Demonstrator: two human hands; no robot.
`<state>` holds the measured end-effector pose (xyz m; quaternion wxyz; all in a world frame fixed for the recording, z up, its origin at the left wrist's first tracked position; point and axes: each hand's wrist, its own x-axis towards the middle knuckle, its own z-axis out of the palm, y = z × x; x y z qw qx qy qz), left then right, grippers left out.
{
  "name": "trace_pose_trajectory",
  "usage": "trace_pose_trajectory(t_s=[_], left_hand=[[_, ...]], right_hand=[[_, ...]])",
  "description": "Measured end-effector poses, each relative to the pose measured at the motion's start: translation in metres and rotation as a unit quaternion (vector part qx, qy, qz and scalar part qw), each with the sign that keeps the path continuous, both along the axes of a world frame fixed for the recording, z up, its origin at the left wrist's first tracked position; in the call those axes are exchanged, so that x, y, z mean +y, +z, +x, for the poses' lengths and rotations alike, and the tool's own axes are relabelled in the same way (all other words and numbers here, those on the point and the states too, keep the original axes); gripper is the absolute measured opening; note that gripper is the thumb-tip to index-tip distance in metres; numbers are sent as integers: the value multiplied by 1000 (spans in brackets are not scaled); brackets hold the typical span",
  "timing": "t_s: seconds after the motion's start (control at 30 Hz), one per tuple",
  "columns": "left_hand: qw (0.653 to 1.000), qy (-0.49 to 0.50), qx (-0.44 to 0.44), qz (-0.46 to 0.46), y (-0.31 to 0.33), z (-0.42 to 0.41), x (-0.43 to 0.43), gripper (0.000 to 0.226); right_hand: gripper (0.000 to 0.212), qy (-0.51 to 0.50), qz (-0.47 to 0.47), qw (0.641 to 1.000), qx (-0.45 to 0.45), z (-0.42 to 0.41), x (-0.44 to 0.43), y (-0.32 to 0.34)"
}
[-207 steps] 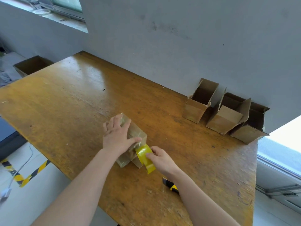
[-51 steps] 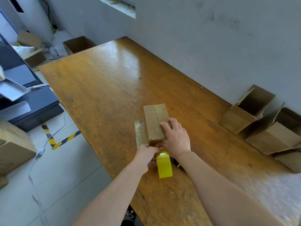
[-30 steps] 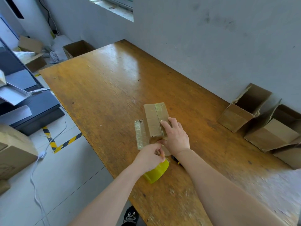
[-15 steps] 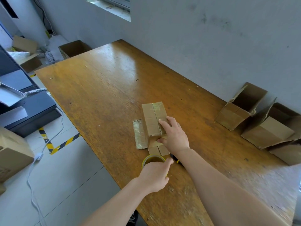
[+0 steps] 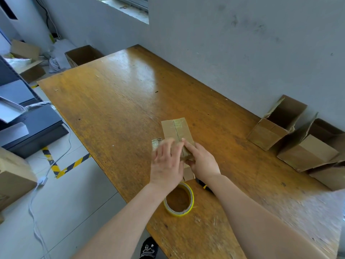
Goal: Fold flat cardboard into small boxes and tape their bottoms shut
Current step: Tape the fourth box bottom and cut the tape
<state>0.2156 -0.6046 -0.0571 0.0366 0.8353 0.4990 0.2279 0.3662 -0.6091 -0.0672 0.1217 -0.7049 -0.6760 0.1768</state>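
A small cardboard box [image 5: 176, 129] stands bottom-up on the wooden table [image 5: 115, 101], a strip of clear tape along its closed seam. My right hand [image 5: 200, 159] holds its near end, forefinger laid along the seam and thumb curled under the edge. My left hand [image 5: 167, 163], blurred with motion, lies with straight fingers over the box's left side and its left flap [image 5: 155, 143]. A roll of yellow tape [image 5: 178, 200] lies flat on the table just behind my left wrist.
Three folded open boxes [image 5: 274, 124] [image 5: 308, 146] [image 5: 328, 174] lie along the wall at the right. A black and yellow tool [image 5: 205, 186] pokes out under my right forearm. A larger open carton [image 5: 82, 55] stands beyond the table's far corner.
My left hand has set the tape roll flat on the table, let go of it and moved forward onto the box. My right hand has stayed on the box.
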Motion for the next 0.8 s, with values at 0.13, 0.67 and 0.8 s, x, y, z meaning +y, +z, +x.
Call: trace_pose_trajectory(t_s=[0.13, 0.67, 0.8], left_hand=[[985, 42, 104, -128, -11, 4, 24, 94], [980, 26, 40, -195, -24, 2, 29, 98], [973, 9, -9, -231, -26, -4, 32, 104]], right_hand=[[78, 3, 13, 1000, 6, 0, 2, 0], [96, 17, -45, 996, -72, -6, 1, -4], [100, -75, -32, 995, 49, -11, -8, -11]])
